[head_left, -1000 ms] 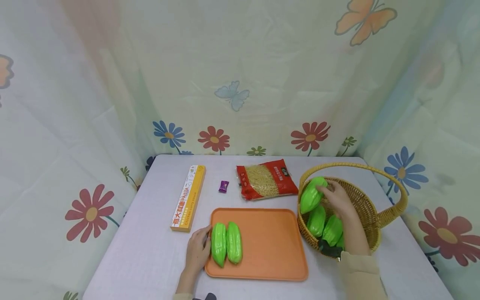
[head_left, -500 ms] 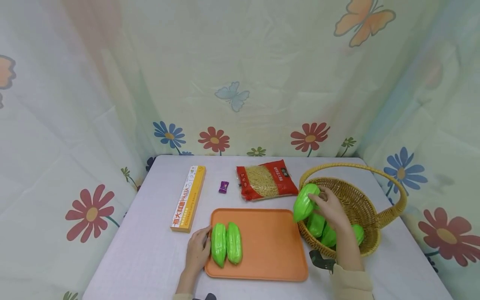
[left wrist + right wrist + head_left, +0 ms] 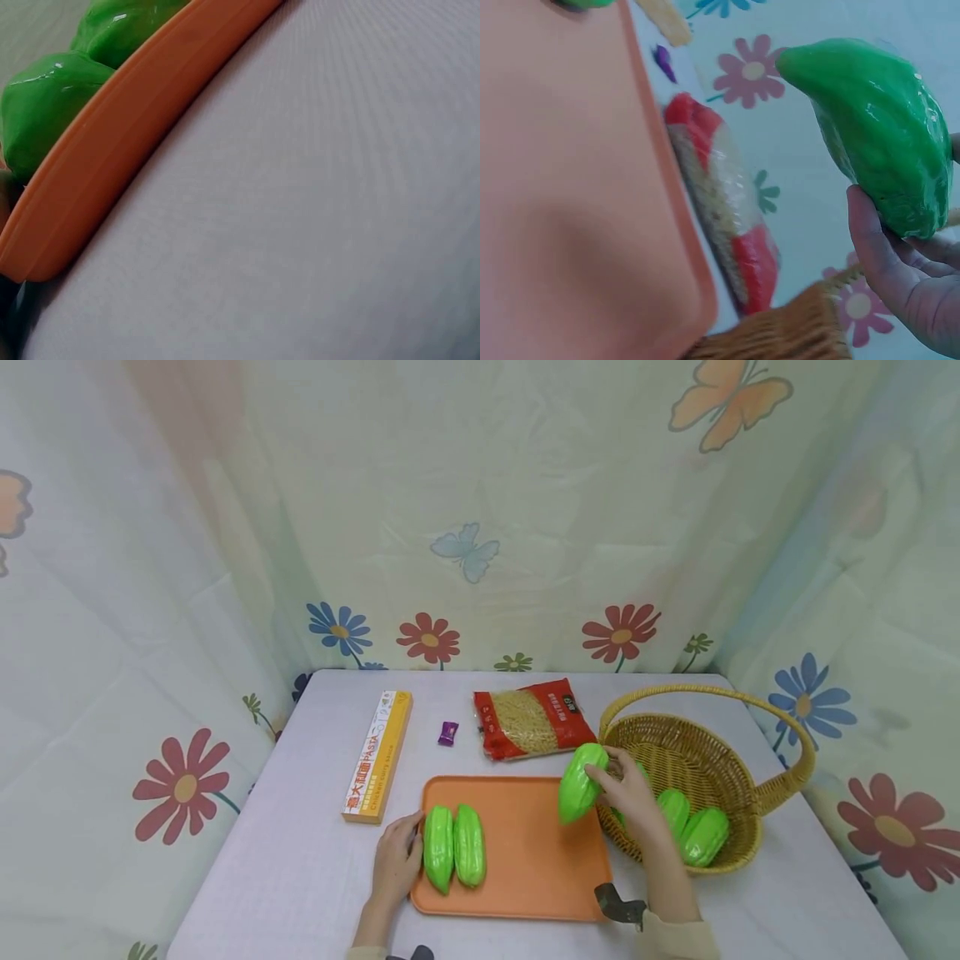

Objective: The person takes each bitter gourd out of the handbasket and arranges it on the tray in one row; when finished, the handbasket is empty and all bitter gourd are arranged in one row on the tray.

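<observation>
In the head view my right hand [image 3: 628, 789] grips a glossy green ridged fruit [image 3: 579, 783] by its upper end. The fruit is tilted above the right side of the orange tray [image 3: 525, 860]. In the right wrist view, the thumb and fingers hold the wide end of this fruit [image 3: 885, 127], its narrow tip pointing away. My left hand [image 3: 395, 860] holds the tray's left rim. Two similar fruits [image 3: 469, 847] lie side by side at the tray's left end. More green fruits [image 3: 705, 837] rest in the wicker basket [image 3: 690, 743], partly hidden by my right arm.
Behind the tray lie a red pasta bag [image 3: 528, 718] and a small purple-wrapped piece [image 3: 447, 732]. A yellow and white pasta box [image 3: 377, 756] is to the left. The basket's tall handle [image 3: 787, 789] arches at the right. A patterned curtain [image 3: 480, 485] surrounds the table.
My right hand has carried the green fruit left, out of the basket and over the tray's right side. The fruits in the basket have shifted. My left hand stays at the tray rim.
</observation>
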A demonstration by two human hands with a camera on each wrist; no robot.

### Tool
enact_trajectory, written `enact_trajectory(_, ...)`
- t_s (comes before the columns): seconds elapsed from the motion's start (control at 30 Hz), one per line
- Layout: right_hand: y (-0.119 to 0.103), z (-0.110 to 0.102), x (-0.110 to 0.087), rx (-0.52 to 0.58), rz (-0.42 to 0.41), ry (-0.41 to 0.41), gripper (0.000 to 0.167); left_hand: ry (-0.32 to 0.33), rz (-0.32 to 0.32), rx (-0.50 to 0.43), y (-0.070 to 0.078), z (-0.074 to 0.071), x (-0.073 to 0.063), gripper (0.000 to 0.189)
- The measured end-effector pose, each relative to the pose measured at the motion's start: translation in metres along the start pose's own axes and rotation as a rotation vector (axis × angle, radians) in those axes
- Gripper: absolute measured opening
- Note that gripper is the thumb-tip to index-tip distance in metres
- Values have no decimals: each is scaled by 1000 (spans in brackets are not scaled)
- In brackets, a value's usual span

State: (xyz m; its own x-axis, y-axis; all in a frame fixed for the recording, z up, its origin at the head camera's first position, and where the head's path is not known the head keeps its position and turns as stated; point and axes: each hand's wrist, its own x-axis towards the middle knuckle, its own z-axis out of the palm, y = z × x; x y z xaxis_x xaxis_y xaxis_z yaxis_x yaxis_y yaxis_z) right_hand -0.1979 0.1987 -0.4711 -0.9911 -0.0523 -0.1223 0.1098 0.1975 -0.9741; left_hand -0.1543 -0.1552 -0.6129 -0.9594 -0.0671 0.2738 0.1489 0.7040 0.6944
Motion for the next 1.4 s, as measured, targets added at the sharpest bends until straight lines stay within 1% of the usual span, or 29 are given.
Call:
enact_trajectory(0.1,6,12,0,-38,4,-15,68,13,13,7,0,0,0,35)
enact_trajectory(0.2,11,24,1,-52,2,-28,66,23,26,10,1,-1,0,36)
enact_trajectory(0.27,14,31,2,-24,-3,-34,63,19,31,10,2,-2,0,36)
enact_trajectory(0.33,17,38,3,1,-2,-43,61,9,20,3,3,-2,0,35)
enact_trajectory(0.43,23,47,7,-13,-6,-68,60,-9,0,-5,4,-3,-1,35)
enact_trajectory(0.53,28,56,11,-104,-27,-73,60,-5,-4,-8,4,-3,-1,35)
enact_trajectory(0.67,35,68,14,-233,-59,-71,56,16,18,1,3,-3,-1,35)
enact_trajectory(0.83,41,83,14,-329,-56,-76,54,-3,-6,-4,3,-2,-1,35)
enact_trajectory(1.1,46,102,11,-387,-83,-112,52,-10,-21,-4,5,-2,0,35)
enact_trajectory(1.4,47,114,4,-425,-99,-169,52,-9,-10,-11,4,-2,0,34)
